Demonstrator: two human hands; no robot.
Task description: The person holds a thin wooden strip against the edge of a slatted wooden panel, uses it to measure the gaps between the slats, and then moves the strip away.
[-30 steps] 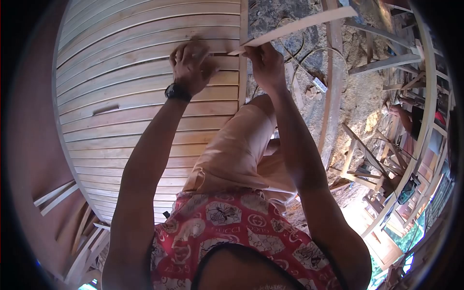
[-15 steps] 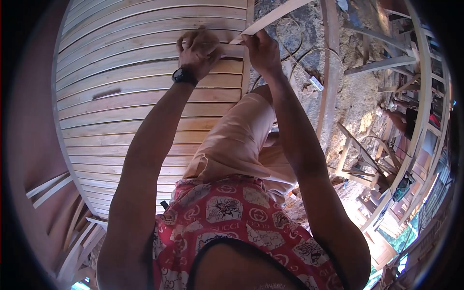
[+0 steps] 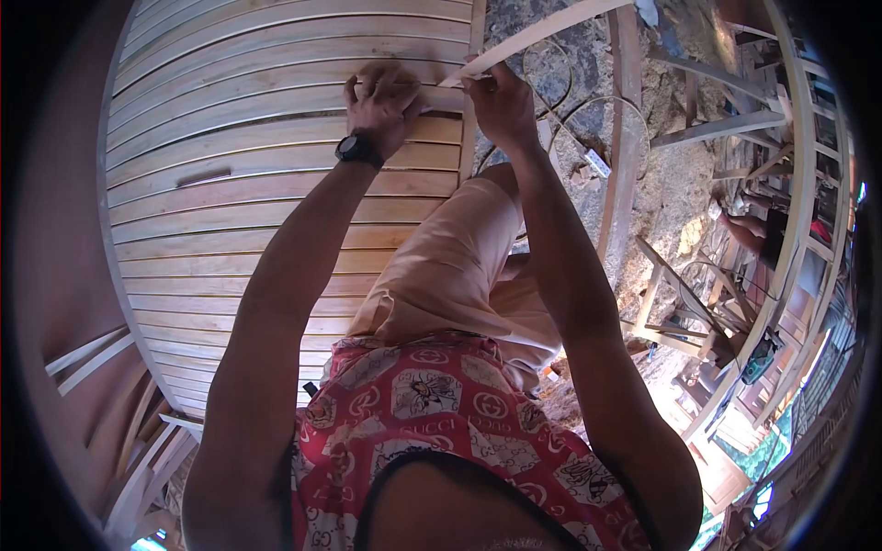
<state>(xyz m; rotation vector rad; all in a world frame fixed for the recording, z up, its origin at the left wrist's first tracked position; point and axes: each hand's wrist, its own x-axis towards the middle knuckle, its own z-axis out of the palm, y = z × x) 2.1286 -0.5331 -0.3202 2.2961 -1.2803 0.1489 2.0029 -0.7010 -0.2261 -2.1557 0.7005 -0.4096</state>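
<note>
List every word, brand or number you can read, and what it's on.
"GUCCI": repeated across the red patterned shirt.
Black wristwatch: too small to read.
Pale wooden strip held in the right hand: no markings seen.

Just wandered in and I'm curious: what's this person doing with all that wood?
A person leans over a slatted wooden panel. Their right hand grips the near end of a thin wooden strip that slants away past the panel's edge. The left hand, wearing a wristwatch, is curled against the slats right beside that end; whether it holds anything is unclear.
</note>
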